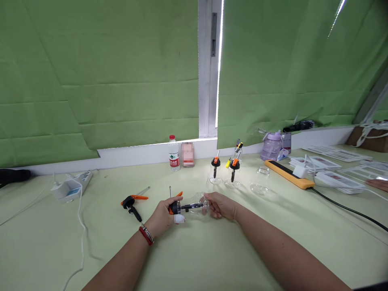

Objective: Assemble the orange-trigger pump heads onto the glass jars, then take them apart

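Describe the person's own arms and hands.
The left forearm and right forearm are bare; a dark edge at the bottom right corner may be clothing. The left hand has a red band and a silver-coloured bracelet at its wrist; a white patch beside it may be a wrap. The right hand shows no wristwear or glove.

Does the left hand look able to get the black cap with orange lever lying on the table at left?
Likely yes, once freed: the left hand grips another black cap at the clear bottle's neck. The lying cap is close beside that hand, nothing seen between.
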